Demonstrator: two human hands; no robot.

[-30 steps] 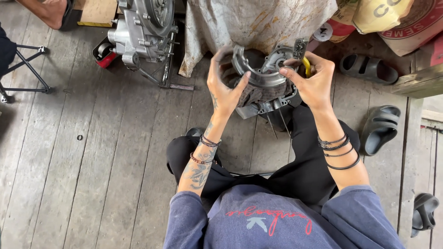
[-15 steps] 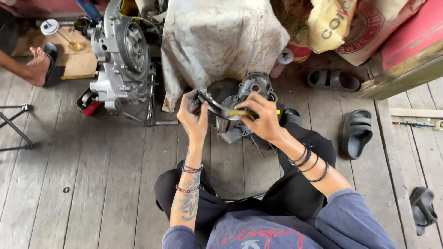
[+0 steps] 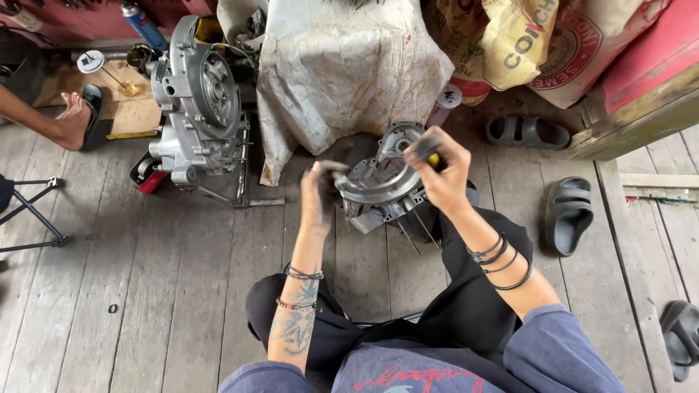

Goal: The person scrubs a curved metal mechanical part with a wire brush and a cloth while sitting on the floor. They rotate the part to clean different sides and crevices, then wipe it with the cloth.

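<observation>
- Plank floor (image 3: 145, 291): grey boards across the whole view; the person sits at 6 o'clock in dark trousers and a blue top.
- Tarp (image 3: 349, 65): stained pale cover draped over something at 12 o'clock, its hem hanging just above the casing.
- Sacks (image 3: 553, 44): printed bags piled at 1 o'clock.
- Engine (image 3: 196, 109): silver block standing on the boards at 10 o'clock, well apart from the hands.
- Casing (image 3: 382, 189): grey metal engine cover at the centre, tilted, held up off the floor (a cloth seems to sit under it, though it is hard to tell).
- Sandals (image 3: 568, 211): dark pair at 3 o'clock, another (image 3: 526, 131) at 2 o'clock.
- Foot (image 3: 76, 120): another person's, on a sandal at 9 o'clock.
- Left hand (image 3: 318, 195): blurred, fingers wrapped round the casing's left rim.
- Right hand (image 3: 440, 175): clenched on a tool (image 3: 431, 154) with a yellow grip, at the casing's upper right edge.
- Washer (image 3: 112, 308): small ring on the boards at 8 o'clock.
</observation>
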